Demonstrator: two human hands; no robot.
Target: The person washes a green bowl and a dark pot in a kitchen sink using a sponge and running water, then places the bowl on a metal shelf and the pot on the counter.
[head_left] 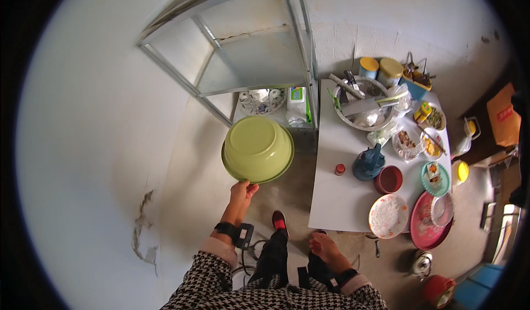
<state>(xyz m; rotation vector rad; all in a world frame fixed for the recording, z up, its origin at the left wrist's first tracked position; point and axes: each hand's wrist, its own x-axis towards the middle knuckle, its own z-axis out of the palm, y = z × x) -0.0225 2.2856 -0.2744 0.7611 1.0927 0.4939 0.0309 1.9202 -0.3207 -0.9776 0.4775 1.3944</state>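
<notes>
My left hand (pixel 244 191) pinches the near rim of a light green plastic basin (pixel 257 142). The basin is turned over, its round base facing up towards me, and it hangs before the lower part of a metal-framed shelf rack (pixel 252 68). Past its far rim, a floral-patterned tray (pixel 258 109) with white items and a white pack of wipes (pixel 296 99) are visible on a low shelf. Low by the front edge of the white table (pixel 331 198) is my right hand (pixel 327 250), empty, its fingers loosely bent.
The table holds a large metal basin (pixel 350 121) with a cleaver, a blue jug (pixel 368 164), a dark red pot (pixel 389 179), a floral plate (pixel 388 215), a red tray (pixel 424 231) and several food dishes. A metal kettle (pixel 422 262) and red bucket (pixel 439 289) stand at right.
</notes>
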